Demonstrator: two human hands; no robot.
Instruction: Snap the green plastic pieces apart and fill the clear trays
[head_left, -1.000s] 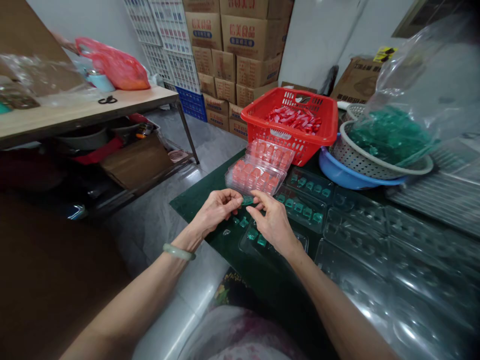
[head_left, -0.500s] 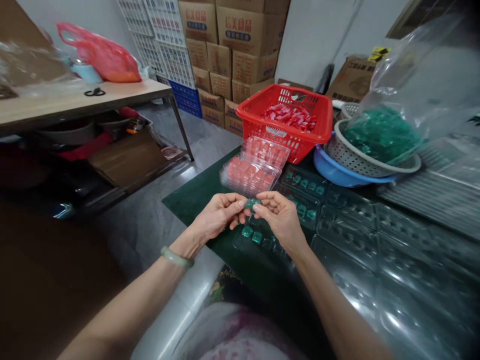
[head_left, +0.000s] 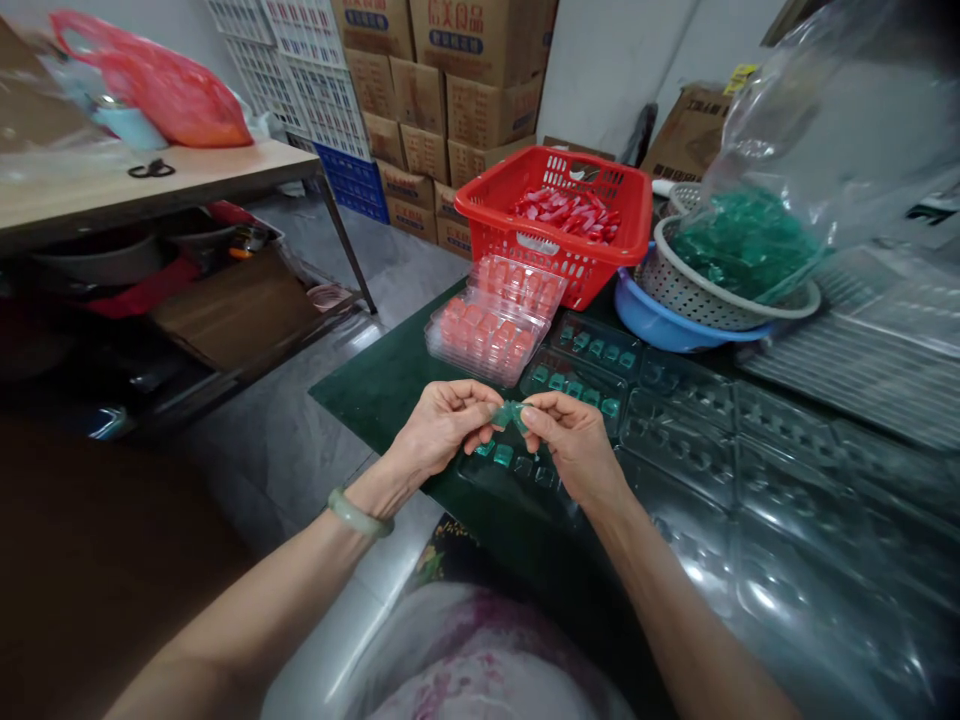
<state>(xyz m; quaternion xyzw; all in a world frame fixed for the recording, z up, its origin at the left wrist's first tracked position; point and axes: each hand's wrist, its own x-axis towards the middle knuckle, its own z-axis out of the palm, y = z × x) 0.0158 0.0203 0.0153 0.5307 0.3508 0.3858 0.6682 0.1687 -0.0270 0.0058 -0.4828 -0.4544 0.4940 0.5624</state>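
Between my two hands, over the near clear plastic tray (head_left: pixel 546 474), is a small translucent green piece (head_left: pixel 511 413). My left hand (head_left: pixel 444 428) pinches its left end between thumb and fingers. On its right end, the thumb and fingers of my right hand (head_left: pixel 576 440) are closed. Whether it is one piece or two joined ones, I cannot tell. Below the hands, green pieces (head_left: pixel 503 455) sit in pockets of the near tray, partly covered by my fingers. Behind it, another clear tray (head_left: pixel 619 382) carries a row of similar green pieces.
Clear trays with red pieces (head_left: pixel 487 335) are stacked ahead. Beyond stands a red basket (head_left: pixel 517 240) of red and pink pieces. A grey colander (head_left: pixel 712 300) with a bag of green pieces rests in a blue basin (head_left: pixel 652 325). More clear trays (head_left: pixel 679 440) spread rightward over the dark green tabletop (head_left: pixel 375 380).
My hands have moved slightly apart, and the green piece now spans the gap between them. More of the row of green pieces behind shows. The whole view has shifted a little.
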